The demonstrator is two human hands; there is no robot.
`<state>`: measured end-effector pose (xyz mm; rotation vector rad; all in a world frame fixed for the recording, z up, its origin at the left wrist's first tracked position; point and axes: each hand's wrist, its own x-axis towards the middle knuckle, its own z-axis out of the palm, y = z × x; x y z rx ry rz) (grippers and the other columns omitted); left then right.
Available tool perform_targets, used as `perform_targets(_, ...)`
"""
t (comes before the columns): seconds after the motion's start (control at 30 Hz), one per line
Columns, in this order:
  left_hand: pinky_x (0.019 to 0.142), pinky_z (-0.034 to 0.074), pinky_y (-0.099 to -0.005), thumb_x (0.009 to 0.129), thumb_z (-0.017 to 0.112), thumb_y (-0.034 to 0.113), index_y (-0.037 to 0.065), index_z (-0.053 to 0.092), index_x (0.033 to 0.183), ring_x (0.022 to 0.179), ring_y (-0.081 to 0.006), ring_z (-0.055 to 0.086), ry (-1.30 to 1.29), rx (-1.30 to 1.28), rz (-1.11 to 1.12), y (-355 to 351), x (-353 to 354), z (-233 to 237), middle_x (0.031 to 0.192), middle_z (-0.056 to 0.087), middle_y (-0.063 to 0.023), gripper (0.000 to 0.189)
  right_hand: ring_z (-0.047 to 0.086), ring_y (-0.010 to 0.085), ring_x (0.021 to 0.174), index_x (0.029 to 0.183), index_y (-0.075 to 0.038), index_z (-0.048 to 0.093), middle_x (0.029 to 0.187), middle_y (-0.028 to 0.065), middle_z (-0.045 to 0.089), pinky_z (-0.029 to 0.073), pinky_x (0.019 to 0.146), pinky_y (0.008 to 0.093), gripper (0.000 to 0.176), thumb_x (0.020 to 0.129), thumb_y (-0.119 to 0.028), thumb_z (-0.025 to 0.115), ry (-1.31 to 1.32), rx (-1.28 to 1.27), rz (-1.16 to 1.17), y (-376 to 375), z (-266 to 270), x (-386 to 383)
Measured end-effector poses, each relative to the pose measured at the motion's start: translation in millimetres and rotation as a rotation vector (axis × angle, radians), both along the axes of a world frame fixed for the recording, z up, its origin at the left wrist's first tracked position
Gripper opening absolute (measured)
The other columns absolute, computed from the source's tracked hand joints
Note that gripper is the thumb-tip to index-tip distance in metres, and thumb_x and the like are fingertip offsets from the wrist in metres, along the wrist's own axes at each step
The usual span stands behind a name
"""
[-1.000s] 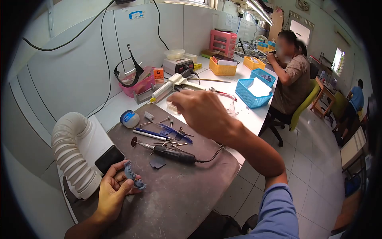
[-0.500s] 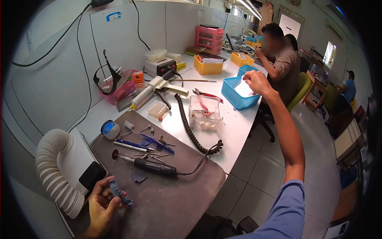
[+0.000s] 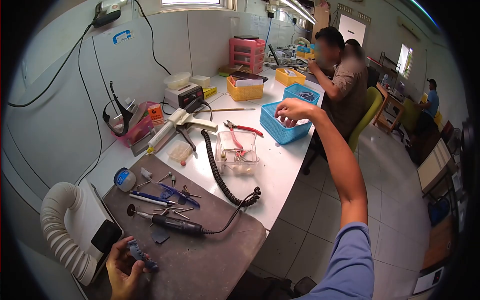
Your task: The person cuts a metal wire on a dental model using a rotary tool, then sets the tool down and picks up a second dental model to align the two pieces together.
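Observation:
A blue-grey dental model (image 3: 142, 255) with a row of teeth is gripped between the thumb and fingers of my left hand (image 3: 122, 270), low over the brown bench mat (image 3: 210, 252). My right hand (image 3: 295, 111) reaches over the near blue basket (image 3: 285, 131), its bent fingers apart and pointing down inside. Something white lies under them, mostly hidden by the hand and basket wall; no held thing shows. A handpiece with a cutting disc (image 3: 177, 223) lies on the mat beyond my left hand, near several burs and a blue pen (image 3: 150, 198).
A white hose (image 3: 60, 230) stands at the left. Red-handled pliers (image 3: 245, 128), a clear box (image 3: 236, 155) of tools, a coiled cord (image 3: 215, 170) and a glue gun-like dispenser (image 3: 180, 122) lie mid-table. A co-worker (image 3: 347, 75) sits beyond the baskets.
My right hand has gone from pinching above the white contents to reaching down into the basket. The view has shifted, and my left hand still holds the dental model.

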<state>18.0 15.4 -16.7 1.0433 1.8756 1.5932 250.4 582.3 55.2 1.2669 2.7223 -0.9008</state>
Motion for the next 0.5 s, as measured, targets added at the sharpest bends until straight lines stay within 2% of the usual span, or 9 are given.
perform_targets(0.1, 0.067, 0.056, -0.0258, 0.088, 0.074, 0.020, 0.001, 0.043, 0.136, 0.092, -0.0139, 0.063, 0.001, -0.014, 0.002, 0, 0, 1, 0.098, 0.062, -0.0071, 0.060, 0.069, 0.0156, 0.075, 0.119, -0.002, 0.063, 0.095, 0.0107, 0.069, 0.058, 0.066, 0.0273, 0.029, 0.093, -0.016, 0.064, -0.085, -0.004, 0.011, -13, 0, -7)
perform_targets(0.13, 0.068, 0.056, -0.0259, 0.088, 0.074, 0.021, 0.001, 0.043, 0.136, 0.092, -0.0138, 0.063, -0.009, -0.019, 0.000, 0, 1, 3, 0.098, 0.062, -0.0066, 0.060, 0.068, 0.0152, 0.075, 0.119, -0.001, 0.063, 0.096, 0.0102, 0.069, 0.058, 0.066, 0.0280, 0.031, 0.092, -0.017, 0.066, -0.139, 0.074, 0.060, -13, -2, -5)
perform_targets(0.17, 0.068, 0.056, -0.0259, 0.088, 0.074, 0.021, 0.001, 0.043, 0.136, 0.092, -0.0138, 0.063, -0.010, -0.018, 0.007, 0, 1, 4, 0.098, 0.062, -0.0066, 0.060, 0.068, 0.0152, 0.075, 0.119, -0.001, 0.063, 0.096, 0.0102, 0.069, 0.058, 0.066, 0.0280, 0.031, 0.092, -0.017, 0.066, -0.141, 0.075, 0.066, -9, -4, -5)
perform_targets(0.23, 0.074, 0.057, -0.0300, 0.091, 0.071, 0.014, 0.000, 0.041, 0.138, 0.097, -0.0179, 0.065, -0.092, 0.046, -0.058, 1, 0, 5, 0.101, 0.065, -0.0113, 0.057, 0.068, 0.0139, 0.073, 0.111, -0.004, 0.067, 0.089, 0.0073, 0.070, 0.059, 0.067, 0.0299, 0.037, 0.085, -0.029, 0.075, -0.065, 0.014, 0.030, 0, -8, -5)
perform_targets(0.3, 0.074, 0.057, -0.0298, 0.090, 0.072, 0.015, 0.000, 0.041, 0.138, 0.097, -0.0179, 0.065, -0.103, 0.066, -0.043, 1, -1, 4, 0.102, 0.066, -0.0118, 0.058, 0.068, 0.0142, 0.073, 0.109, -0.002, 0.067, 0.086, 0.0066, 0.069, 0.059, 0.067, 0.0296, 0.035, 0.086, -0.027, 0.072, -0.047, 0.028, 0.009, 5, -9, -4)
perform_targets(0.37, 0.075, 0.057, -0.0301, 0.090, 0.072, 0.014, 0.000, 0.041, 0.138, 0.098, -0.0180, 0.065, -0.150, 0.076, -0.032, 1, -1, 5, 0.102, 0.066, -0.0112, 0.058, 0.068, 0.0149, 0.073, 0.107, 0.000, 0.067, 0.085, 0.0060, 0.068, 0.060, 0.066, 0.0297, 0.031, 0.088, -0.024, 0.063, 0.140, 0.027, -0.063, 7, -6, 2)
perform_targets(0.4, 0.080, 0.058, -0.0319, 0.091, 0.071, 0.012, 0.000, 0.041, 0.138, 0.100, -0.0192, 0.066, -0.164, 0.077, -0.042, 1, -2, 6, 0.103, 0.066, -0.0115, 0.057, 0.068, 0.0157, 0.076, 0.105, 0.002, 0.067, 0.086, 0.0065, 0.068, 0.060, 0.068, 0.0312, 0.032, 0.088, -0.022, 0.056, 0.224, -0.016, -0.094, 8, -3, 6)
perform_targets(0.5, 0.086, 0.057, -0.0342, 0.092, 0.069, 0.010, 0.000, 0.041, 0.137, 0.103, -0.0209, 0.066, -0.169, 0.124, -0.036, 2, -2, 6, 0.106, 0.067, -0.0123, 0.054, 0.068, 0.0179, 0.086, 0.112, 0.001, 0.064, 0.096, 0.0084, 0.066, 0.060, 0.080, 0.0346, 0.027, 0.093, -0.016, 0.052, 0.572, -0.183, -0.182, -28, 16, 12)
